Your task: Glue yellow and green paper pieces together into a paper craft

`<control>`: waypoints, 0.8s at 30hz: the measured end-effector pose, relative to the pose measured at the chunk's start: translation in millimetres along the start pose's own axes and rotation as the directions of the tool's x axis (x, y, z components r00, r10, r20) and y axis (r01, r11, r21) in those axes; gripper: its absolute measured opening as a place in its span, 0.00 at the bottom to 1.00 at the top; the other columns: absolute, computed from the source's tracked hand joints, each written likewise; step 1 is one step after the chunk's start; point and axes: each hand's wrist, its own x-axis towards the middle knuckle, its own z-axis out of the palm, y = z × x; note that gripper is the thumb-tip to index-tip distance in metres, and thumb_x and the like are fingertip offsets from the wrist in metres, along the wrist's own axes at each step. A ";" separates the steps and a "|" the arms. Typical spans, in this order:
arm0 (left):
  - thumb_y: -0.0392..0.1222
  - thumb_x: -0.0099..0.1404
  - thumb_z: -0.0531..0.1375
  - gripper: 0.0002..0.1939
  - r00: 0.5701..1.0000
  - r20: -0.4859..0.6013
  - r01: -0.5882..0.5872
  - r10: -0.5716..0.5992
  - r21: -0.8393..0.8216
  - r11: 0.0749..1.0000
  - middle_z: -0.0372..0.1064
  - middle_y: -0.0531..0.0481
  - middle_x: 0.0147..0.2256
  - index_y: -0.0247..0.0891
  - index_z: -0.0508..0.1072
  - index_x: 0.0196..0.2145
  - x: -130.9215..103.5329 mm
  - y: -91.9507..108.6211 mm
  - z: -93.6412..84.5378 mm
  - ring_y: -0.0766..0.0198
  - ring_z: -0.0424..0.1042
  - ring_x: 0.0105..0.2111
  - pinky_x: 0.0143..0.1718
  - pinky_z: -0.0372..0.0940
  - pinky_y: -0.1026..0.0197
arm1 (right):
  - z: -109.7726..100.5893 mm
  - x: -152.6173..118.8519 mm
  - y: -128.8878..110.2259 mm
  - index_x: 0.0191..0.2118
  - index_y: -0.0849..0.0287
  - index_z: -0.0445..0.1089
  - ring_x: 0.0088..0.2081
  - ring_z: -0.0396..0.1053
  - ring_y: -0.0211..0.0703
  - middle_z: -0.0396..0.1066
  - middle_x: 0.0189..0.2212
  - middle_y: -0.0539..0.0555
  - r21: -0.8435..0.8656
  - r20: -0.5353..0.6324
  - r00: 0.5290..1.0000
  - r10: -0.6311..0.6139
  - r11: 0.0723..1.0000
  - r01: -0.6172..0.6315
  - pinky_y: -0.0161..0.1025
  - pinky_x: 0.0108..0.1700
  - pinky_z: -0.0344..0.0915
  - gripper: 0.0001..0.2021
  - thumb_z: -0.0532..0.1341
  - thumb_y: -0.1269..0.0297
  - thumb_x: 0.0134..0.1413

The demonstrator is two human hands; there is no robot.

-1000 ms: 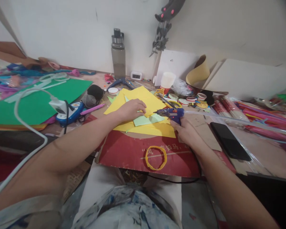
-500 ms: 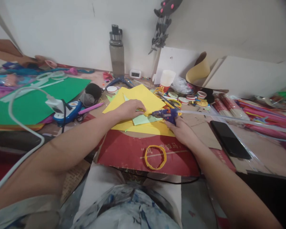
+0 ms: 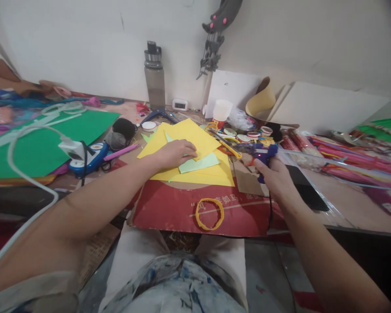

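My left hand rests on yellow paper sheets, its fingers curled together at the edge of a pale green paper piece; whatever lies under the fingertips is too small to make out. To the right, my right hand is wrapped round a blue glue gun with a lit red light, its nozzle pointing left and held away from the papers. A clear stick or strip extends rightward behind the gun. On the red board near my lap lies a yellow ring.
A grey bottle, a small clock and a paper cup stand behind. Green sheets and a blue power strip with a white cable lie left. A black phone and pink strips lie right.
My right hand has moved right with the glue gun, away from the papers and my left hand. My left hand remains on the papers. The view has shifted slightly.
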 end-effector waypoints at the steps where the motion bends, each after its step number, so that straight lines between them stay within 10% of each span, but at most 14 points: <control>1: 0.40 0.71 0.53 0.15 1.000 0.006 -0.004 0.004 0.003 1.000 0.75 0.45 0.50 0.41 0.79 0.47 0.2 0.0 -0.4 0.59 0.71 0.51 0.54 0.63 0.56 | -5.0 0.2 7.1 0.44 0.60 0.69 0.27 0.65 0.43 0.69 0.28 0.53 -0.011 -0.044 0.998 0.036 0.999 -0.036 0.40 0.29 0.63 0.19 0.55 0.49 0.57; 7: 0.40 0.70 0.54 0.15 0.999 0.041 0.007 -0.007 -0.002 1.000 0.76 0.46 0.50 0.41 0.79 0.47 0.4 -2.7 -0.6 0.60 0.71 0.51 0.55 0.62 0.57 | -22.8 1.5 31.2 0.53 0.65 0.64 0.42 0.69 0.58 0.72 0.42 0.68 -0.400 -0.163 0.985 -0.063 0.916 -0.008 0.50 0.42 0.64 0.21 0.53 0.55 0.60; 16: 0.41 0.72 0.53 0.16 0.999 0.047 0.019 -0.020 0.029 0.999 0.75 0.46 0.51 0.40 0.78 0.49 -1.6 -2.0 -0.9 0.60 0.71 0.52 0.55 0.62 0.57 | -20.8 12.2 38.2 0.58 0.75 0.61 0.47 0.65 0.65 0.70 0.44 0.75 -0.925 0.150 0.957 -0.247 0.306 0.224 0.57 0.47 0.55 0.22 0.45 0.71 0.63; 21: 0.41 0.72 0.52 0.16 0.998 0.063 0.023 -0.026 0.056 0.998 0.76 0.48 0.51 0.42 0.78 0.48 -4.1 1.5 -4.5 0.60 0.71 0.53 0.55 0.62 0.58 | -40.3 32.4 29.0 0.55 0.68 0.66 0.50 0.65 0.69 0.70 0.50 0.74 -0.902 0.276 0.961 0.004 0.347 0.258 0.60 0.48 0.56 0.20 0.57 0.62 0.61; 24: 0.40 0.72 0.53 0.15 0.999 0.039 -0.005 0.002 0.087 0.996 0.75 0.46 0.52 0.42 0.80 0.46 -4.7 2.1 -6.0 0.58 0.71 0.52 0.54 0.63 0.56 | -45.4 34.4 -1.1 0.50 0.63 0.71 0.54 0.62 0.71 0.69 0.52 0.72 -0.824 0.267 0.960 -0.086 0.497 0.274 0.63 0.52 0.53 0.14 0.58 0.65 0.60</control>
